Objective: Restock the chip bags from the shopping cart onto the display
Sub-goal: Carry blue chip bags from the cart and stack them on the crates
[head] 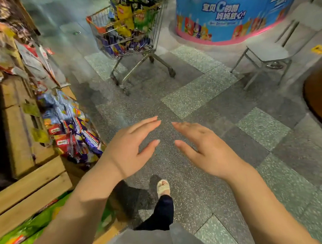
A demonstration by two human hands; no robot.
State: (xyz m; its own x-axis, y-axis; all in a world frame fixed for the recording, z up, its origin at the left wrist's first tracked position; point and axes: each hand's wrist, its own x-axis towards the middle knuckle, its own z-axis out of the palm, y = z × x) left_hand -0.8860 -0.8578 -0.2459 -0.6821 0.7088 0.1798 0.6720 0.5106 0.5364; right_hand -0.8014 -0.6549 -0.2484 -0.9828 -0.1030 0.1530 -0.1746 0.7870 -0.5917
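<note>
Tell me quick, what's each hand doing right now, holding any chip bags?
Left hand: open, fingers straight, holding nothing, over the floor.
Right hand: open, fingers straight, holding nothing.
The shopping cart stands ahead, untouched.

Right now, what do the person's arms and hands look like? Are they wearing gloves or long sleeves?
No gloves and no long sleeves. Both forearms are bare all the way down to the picture's lower edge. The left hand and the right hand are bare too, with no rings, watch or bracelet showing. The fingernails are short and plain, with no bright polish that I can see.
</note>
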